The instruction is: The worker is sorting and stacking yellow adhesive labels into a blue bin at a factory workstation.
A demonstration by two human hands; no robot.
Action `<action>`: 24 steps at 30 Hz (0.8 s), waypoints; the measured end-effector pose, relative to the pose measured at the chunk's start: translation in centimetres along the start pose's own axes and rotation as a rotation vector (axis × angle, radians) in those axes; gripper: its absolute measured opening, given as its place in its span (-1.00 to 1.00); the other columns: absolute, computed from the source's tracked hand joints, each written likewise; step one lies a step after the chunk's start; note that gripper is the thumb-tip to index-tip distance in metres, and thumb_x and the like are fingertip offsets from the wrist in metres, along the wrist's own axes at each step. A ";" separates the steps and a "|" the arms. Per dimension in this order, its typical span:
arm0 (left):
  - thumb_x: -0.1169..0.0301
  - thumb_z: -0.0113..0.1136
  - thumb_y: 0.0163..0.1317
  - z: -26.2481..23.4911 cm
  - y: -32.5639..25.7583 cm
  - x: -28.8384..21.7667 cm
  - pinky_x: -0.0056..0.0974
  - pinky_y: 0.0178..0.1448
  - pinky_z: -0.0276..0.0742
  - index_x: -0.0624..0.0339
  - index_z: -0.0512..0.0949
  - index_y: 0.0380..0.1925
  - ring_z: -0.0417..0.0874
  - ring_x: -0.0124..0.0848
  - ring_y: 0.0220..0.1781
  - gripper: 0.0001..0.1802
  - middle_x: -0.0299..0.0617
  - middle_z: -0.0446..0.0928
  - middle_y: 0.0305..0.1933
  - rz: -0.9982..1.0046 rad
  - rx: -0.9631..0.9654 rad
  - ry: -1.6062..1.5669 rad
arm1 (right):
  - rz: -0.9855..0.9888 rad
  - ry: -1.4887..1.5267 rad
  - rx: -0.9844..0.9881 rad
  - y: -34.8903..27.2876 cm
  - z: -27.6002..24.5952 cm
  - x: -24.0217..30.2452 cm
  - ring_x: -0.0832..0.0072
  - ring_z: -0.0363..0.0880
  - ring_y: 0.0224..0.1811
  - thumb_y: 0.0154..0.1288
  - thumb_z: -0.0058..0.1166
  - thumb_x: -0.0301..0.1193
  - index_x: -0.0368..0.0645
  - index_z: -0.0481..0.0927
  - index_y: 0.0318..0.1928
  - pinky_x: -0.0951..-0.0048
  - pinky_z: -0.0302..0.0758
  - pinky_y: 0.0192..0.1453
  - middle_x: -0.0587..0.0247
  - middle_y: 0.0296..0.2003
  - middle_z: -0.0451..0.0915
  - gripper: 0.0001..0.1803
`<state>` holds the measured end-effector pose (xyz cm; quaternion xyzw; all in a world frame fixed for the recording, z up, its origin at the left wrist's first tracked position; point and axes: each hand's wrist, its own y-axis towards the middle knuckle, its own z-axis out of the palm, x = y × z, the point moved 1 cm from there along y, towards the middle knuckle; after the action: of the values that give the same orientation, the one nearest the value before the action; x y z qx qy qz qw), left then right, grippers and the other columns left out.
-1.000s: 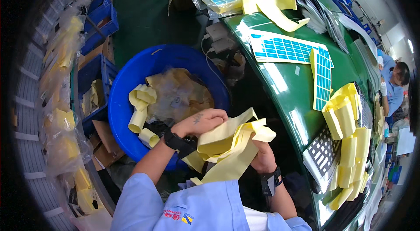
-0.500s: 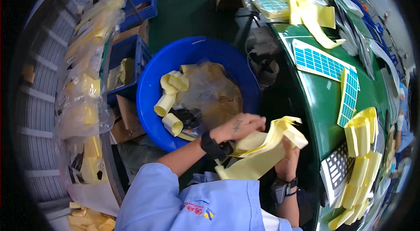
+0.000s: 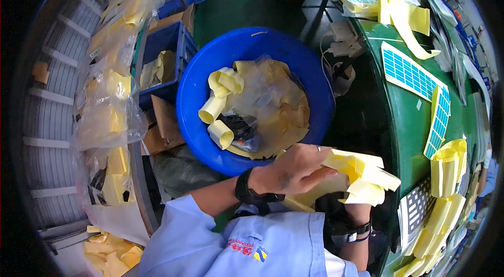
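Crumpled, folded strips of yellow paper [image 3: 362, 172] are bunched between my two hands, in front of my body. My left hand [image 3: 299, 169] is closed, its thumb and fingers pinching the left side of the bunch. Below the paper, my right hand [image 3: 359, 212] grips it from the right, its fingers mostly hidden behind the folds. Just beyond my left hand stands a big round blue tub [image 3: 197, 143]. Inside it lie curled yellow paper rolls [image 3: 221, 135], brown paper [image 3: 289, 104], clear plastic film [image 3: 262, 96] and a black bag [image 3: 239, 126].
On the right runs a green table [image 3: 373, 41] with blue-patterned sheets [image 3: 412, 72], a black-and-white patterned sheet [image 3: 415, 209] and folded yellow strips [image 3: 438, 214]. To the left are blue crates [image 3: 157, 46], cardboard [image 3: 168, 119] and a rack of plastic-wrapped yellow pieces [image 3: 118, 119].
Both hands have moved slightly right with the yellow paper, which is now more bunched up. The left hand has closed in toward the bunch. The view has shifted a little.
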<state>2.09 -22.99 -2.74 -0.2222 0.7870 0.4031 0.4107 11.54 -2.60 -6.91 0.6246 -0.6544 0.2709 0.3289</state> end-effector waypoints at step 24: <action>0.34 0.35 -0.31 -15.5 -18.8 29.6 -0.16 0.00 0.43 0.00 0.08 0.21 0.51 -0.11 -0.06 -0.03 0.04 0.48 -0.10 -1.357 0.148 0.712 | 0.289 1.740 0.075 1.8 0.2 -0.1 0.57 0.21 -0.52 0.26 -0.10 -0.24 0.04 0.26 -0.23 0.50 0.22 -0.43 0.46 -0.48 0.24 -0.83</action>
<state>-9.03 -47.00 -30.47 -0.7445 0.5881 -0.0867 0.3039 9.78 -2.53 -7.01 0.1186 -0.2354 0.7106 0.6523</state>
